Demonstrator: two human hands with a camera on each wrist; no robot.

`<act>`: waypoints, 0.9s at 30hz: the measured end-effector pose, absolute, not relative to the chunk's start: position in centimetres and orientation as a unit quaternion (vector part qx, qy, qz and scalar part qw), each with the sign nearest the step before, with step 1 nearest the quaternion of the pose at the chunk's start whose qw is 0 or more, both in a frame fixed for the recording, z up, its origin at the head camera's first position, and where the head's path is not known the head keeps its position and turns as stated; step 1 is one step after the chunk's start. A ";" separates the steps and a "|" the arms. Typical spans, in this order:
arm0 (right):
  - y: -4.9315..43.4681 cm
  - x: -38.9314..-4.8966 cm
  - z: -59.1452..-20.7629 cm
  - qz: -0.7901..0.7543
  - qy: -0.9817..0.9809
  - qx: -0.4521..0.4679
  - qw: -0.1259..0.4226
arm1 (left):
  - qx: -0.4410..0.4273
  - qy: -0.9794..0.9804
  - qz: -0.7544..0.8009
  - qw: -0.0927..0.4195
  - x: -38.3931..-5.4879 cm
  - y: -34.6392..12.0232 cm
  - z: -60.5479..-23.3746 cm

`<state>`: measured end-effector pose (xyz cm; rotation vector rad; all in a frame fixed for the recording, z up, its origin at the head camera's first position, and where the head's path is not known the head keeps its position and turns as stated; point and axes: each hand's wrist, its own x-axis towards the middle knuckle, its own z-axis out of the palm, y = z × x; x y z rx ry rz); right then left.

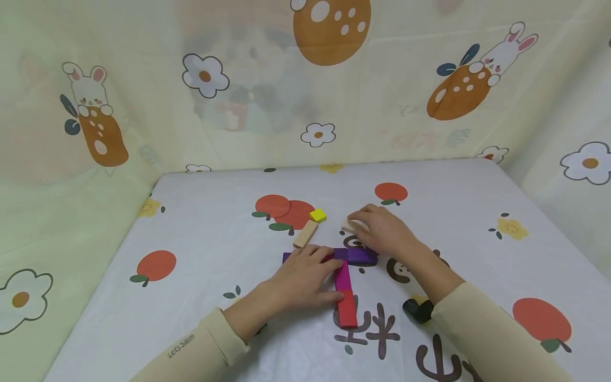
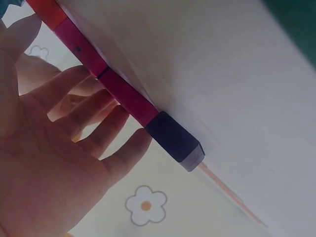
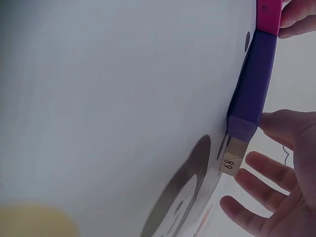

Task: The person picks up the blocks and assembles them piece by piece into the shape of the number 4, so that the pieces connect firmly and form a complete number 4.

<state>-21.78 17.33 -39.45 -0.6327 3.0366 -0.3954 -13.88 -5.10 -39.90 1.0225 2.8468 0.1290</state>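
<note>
Purple blocks lie in a crosswise row, with a magenta block and a red block running from it toward me. My left hand reaches over this T shape. Its outstretched fingers cover part of the row, and in the left wrist view the fingertips touch the side of the blocks. My right hand holds a plain wooden block just beyond the row's right end; a number marks that block's end face. The right thumb is hidden in the head view.
Beyond the row, another wooden block lies at a slant, with a small yellow block at its far end. Small black pieces lie beside my right sleeve. A printed cloth covers the table, and patterned curtains enclose it.
</note>
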 end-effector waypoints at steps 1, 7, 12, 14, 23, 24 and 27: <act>17.3 -21.9 -39.5 -0.126 0.972 -0.200 0.009 | 0.338 0.938 0.043 0.056 -13.9 -5.1 -39.9; 17.1 -22.2 -39.6 -0.114 0.973 -0.199 0.019 | 0.341 0.938 0.043 0.053 -13.8 -5.2 -39.8; 17.0 -22.3 -39.5 -0.106 0.975 -0.194 0.033 | 0.337 0.939 0.045 0.056 -13.8 -5.2 -39.8; 17.0 -22.3 -39.4 -0.106 0.975 -0.192 0.038 | 0.336 0.939 0.045 0.057 -13.8 -5.2 -39.7; 16.7 -22.4 -39.6 -0.106 0.975 -0.192 0.046 | 0.337 0.938 0.048 0.058 -13.8 -5.3 -39.8; 16.7 -22.4 -39.6 -0.106 0.975 -0.192 0.046 | 0.338 0.938 0.048 0.057 -13.8 -5.3 -39.8; 16.6 -22.3 -39.6 -0.106 0.974 -0.193 0.045 | 0.338 0.938 0.048 0.056 -13.8 -5.4 -39.9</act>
